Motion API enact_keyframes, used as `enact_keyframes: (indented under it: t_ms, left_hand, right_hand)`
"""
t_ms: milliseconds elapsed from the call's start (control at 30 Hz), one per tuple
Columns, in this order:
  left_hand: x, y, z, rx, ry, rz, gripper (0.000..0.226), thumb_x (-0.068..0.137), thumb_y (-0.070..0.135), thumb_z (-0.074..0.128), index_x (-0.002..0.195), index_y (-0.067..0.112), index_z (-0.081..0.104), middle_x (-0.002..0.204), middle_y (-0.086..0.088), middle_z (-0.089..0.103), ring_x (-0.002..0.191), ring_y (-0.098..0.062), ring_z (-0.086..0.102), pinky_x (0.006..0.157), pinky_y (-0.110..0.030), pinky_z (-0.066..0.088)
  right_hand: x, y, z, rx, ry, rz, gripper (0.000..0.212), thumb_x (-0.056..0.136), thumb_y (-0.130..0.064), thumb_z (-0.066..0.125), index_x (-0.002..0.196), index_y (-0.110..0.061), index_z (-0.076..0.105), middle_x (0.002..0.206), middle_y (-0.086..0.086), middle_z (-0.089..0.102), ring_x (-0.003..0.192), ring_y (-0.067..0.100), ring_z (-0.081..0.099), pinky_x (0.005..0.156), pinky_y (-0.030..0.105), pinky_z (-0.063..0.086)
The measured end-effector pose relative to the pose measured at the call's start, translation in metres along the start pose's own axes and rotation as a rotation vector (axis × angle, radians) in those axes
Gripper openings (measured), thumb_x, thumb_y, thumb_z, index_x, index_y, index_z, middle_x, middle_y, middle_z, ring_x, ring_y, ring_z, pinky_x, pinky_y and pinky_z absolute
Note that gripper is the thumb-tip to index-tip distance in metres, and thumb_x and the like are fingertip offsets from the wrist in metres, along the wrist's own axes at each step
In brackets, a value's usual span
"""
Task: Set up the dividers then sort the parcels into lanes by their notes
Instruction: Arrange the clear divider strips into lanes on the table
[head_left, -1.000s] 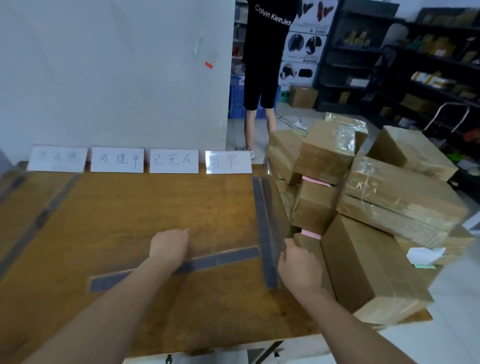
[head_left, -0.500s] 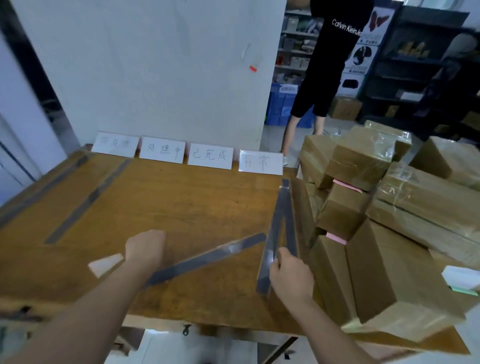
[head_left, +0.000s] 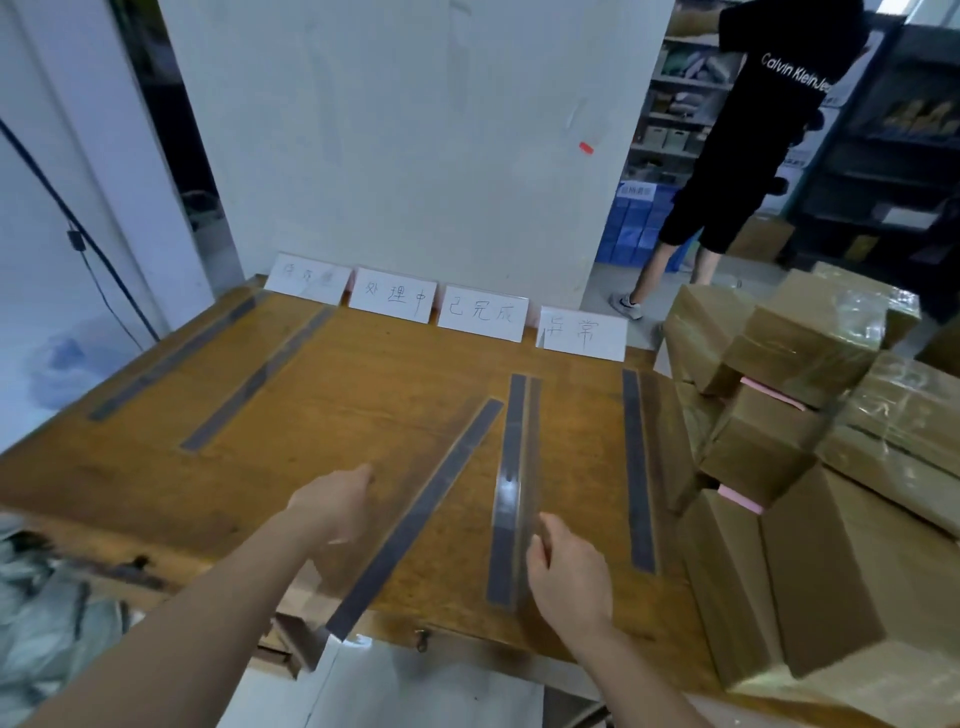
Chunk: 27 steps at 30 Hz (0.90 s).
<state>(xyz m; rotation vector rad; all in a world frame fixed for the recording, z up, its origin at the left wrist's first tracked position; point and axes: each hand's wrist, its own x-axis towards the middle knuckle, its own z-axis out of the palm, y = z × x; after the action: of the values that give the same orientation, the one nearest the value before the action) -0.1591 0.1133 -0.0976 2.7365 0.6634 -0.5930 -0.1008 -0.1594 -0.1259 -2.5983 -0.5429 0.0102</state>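
Nearest, the left hand (head_left: 332, 506) curls its fingers over the clear wall of the slanted divider (head_left: 426, 506), a see-through strip with a dark base. It lies askew on the wooden table (head_left: 389, 384), and its near end juts past the table's front edge. Just to the right, the right hand (head_left: 569, 569) pinches the near end of the middle divider (head_left: 511, 467), which points straight towards the back. The far ends of these two dividers lie close together but apart.

Further right, another divider (head_left: 638, 467) lies flat on the table, just beside a pile of brown parcels (head_left: 810, 561) wrapped in tape and stacked at the table's right end. Pink notes (head_left: 740, 499) stick out between some of them.

On the far left of the table, two more dividers lie side by side, one (head_left: 254, 384) inward of the other (head_left: 171, 358), which runs along the table's edge.

At the back, four white cards (head_left: 480, 312) with handwriting lean against the white wall (head_left: 415, 130). Beyond the parcels, a person in black (head_left: 753, 156) stands by dark shelves.
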Motion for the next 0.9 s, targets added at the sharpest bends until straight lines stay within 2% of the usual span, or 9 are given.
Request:
enact_keyframes:
  t_ms: [33,100,167,267,467,567,733,833,900]
  left_hand:
    - [-0.002,-0.004,-0.003,-0.009,-0.035,0.000,0.048,0.094,0.003,0.042,0.138,0.019,0.039,0.109,-0.007,0.060,0.075,-0.023,0.065,0.054,-0.033,0.057]
    - [-0.004,-0.013,-0.004,-0.051,-0.038,0.008,0.027,0.095,0.010,0.044,0.121,0.016,0.052,0.101,-0.007,0.062,0.076,-0.024,0.067,0.058,-0.035,0.060]
    - [-0.006,-0.022,-0.001,-0.073,0.066,0.030,0.014,0.099,0.018,0.045,0.104,0.016,0.058,0.093,-0.003,0.062,0.080,-0.022,0.064,0.064,-0.035,0.056]
    - [-0.005,-0.036,0.009,-0.126,0.210,0.064,0.012,0.101,0.022,0.044,0.096,0.018,0.054,0.085,0.000,0.060,0.079,-0.020,0.059,0.068,-0.036,0.052]
    - [-0.001,-0.055,0.006,-0.151,0.316,0.029,0.015,0.103,0.021,0.039,0.092,0.018,0.048,0.079,0.001,0.056,0.071,-0.020,0.055,0.059,-0.032,0.045]
    - [0.007,-0.065,-0.003,-0.147,0.333,-0.020,0.016,0.103,0.022,0.040,0.089,0.019,0.046,0.074,0.004,0.050,0.068,-0.018,0.053,0.057,-0.030,0.042]
    - [0.025,-0.079,-0.018,-0.086,0.186,-0.027,0.005,0.103,0.017,0.042,0.103,0.018,0.047,0.082,0.001,0.058,0.071,-0.019,0.061,0.055,-0.031,0.048]
    - [0.030,-0.083,-0.028,-0.022,0.049,0.034,0.018,0.099,0.011,0.044,0.116,0.016,0.042,0.094,-0.002,0.058,0.080,-0.021,0.062,0.067,-0.036,0.056]
    - [0.036,-0.085,-0.033,-0.029,0.024,0.054,0.020,0.099,0.009,0.046,0.118,0.014,0.042,0.095,-0.003,0.056,0.081,-0.021,0.060,0.068,-0.035,0.054]
  right_hand:
    - [0.001,-0.006,0.003,0.003,-0.002,-0.002,0.036,0.102,-0.029,0.044,0.136,-0.021,0.052,0.103,-0.008,0.070,0.091,0.008,0.066,0.078,0.026,0.055]
    - [0.002,-0.018,0.011,0.016,-0.005,0.004,0.036,0.101,-0.029,0.044,0.136,-0.021,0.052,0.100,-0.008,0.071,0.088,0.008,0.066,0.077,0.027,0.055]
    - [0.001,-0.029,0.016,0.018,-0.008,0.012,0.037,0.101,-0.029,0.044,0.136,-0.021,0.052,0.093,-0.008,0.070,0.083,0.008,0.066,0.074,0.028,0.056]
    - [0.001,-0.042,0.024,0.011,0.005,0.033,0.035,0.100,-0.029,0.047,0.133,-0.021,0.055,0.088,-0.007,0.070,0.078,0.009,0.066,0.071,0.030,0.056]
    - [0.004,-0.068,0.030,0.010,0.029,0.096,0.024,0.099,-0.027,0.050,0.120,-0.022,0.060,0.080,-0.008,0.066,0.069,0.007,0.062,0.062,0.026,0.054]
    - [0.007,-0.077,0.034,-0.015,0.047,0.127,0.023,0.099,-0.027,0.051,0.119,-0.023,0.061,0.076,-0.010,0.064,0.065,0.005,0.061,0.062,0.028,0.056]
    - [0.017,-0.090,0.036,-0.064,0.049,0.202,0.030,0.101,-0.029,0.047,0.129,-0.024,0.055,0.084,-0.006,0.068,0.073,0.011,0.065,0.065,0.028,0.055]
    - [0.025,-0.097,0.038,-0.094,0.062,0.234,0.033,0.101,-0.031,0.046,0.132,-0.024,0.054,0.092,-0.005,0.070,0.077,0.011,0.066,0.065,0.025,0.055]
    - [0.031,-0.101,0.039,-0.104,0.073,0.264,0.034,0.102,-0.032,0.045,0.134,-0.024,0.053,0.100,-0.004,0.071,0.085,0.013,0.067,0.065,0.022,0.052]
